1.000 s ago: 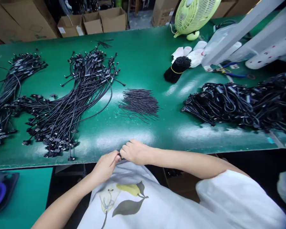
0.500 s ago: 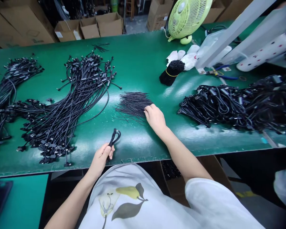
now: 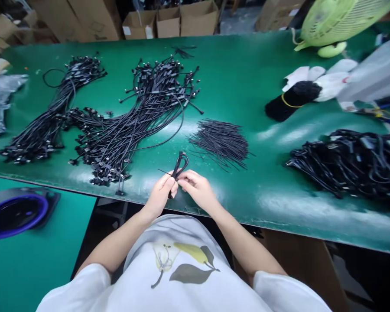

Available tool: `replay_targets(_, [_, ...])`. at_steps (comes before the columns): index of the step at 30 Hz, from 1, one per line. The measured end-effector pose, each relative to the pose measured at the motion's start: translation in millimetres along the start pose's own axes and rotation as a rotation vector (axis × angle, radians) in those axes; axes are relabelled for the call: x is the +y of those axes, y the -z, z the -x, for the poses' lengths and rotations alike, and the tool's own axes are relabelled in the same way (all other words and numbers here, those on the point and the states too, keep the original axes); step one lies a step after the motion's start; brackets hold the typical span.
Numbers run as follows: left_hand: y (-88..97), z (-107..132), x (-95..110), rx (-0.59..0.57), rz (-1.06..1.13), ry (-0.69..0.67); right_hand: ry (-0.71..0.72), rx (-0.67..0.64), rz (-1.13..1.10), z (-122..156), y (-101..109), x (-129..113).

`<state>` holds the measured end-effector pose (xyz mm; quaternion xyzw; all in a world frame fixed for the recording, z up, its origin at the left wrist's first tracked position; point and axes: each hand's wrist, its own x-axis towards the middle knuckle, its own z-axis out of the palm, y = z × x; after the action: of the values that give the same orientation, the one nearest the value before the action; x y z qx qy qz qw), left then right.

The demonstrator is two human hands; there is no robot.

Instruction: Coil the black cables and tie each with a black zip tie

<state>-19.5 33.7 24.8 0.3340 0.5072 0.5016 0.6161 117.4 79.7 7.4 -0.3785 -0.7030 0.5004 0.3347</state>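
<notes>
Your left hand (image 3: 160, 195) pinches the looped black cable (image 3: 180, 167) low down, its long axis rising toward 1 o'clock, while your right hand (image 3: 196, 188), at 3 o'clock from it, presses its fingers together against the cable, and the pile of thin black wires (image 3: 219, 145) lies further out at 1 o'clock.

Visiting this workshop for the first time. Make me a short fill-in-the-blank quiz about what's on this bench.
The left hand grips a looped cable coloured ____, with the right hand beside it.
The workbench surface is ____.
The black bundle is tied with a ____ band.

Missing words: black; green; yellow.
</notes>
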Motion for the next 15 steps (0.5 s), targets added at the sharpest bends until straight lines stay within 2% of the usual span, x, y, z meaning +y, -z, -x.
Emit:
replay_targets(3, [11.8,1,1,0.069,-0.284,-0.113,0.26,0.024,0.469,3,-2,-8])
replay_targets(5, [17.7,3,1,0.075,-0.505,-0.202,0.529,-0.003,0.782,0,3,-15])
replay_targets(7, [22.4,5,1,0.041,-0.646,-0.254,0.842,-0.08,0.945,-5,8,-23])
replay_targets(8, [24.7,6,1,0.016,-0.673,-0.235,0.976,-0.127,0.98,-9,10,-26])
replay_targets(10, [30.2,5,0,-0.048,-0.633,-0.112,1.16,-0.199,1.042,-19,13,-32])
replay_targets(12, [36.7,2,1,-0.109,-0.486,0.024,1.262,-0.228,1.139,-29,14,-33])
replay_targets(15, [44.2,-2,6,-0.101,-0.247,0.103,1.374,-0.24,1.257,-40,12,-32])
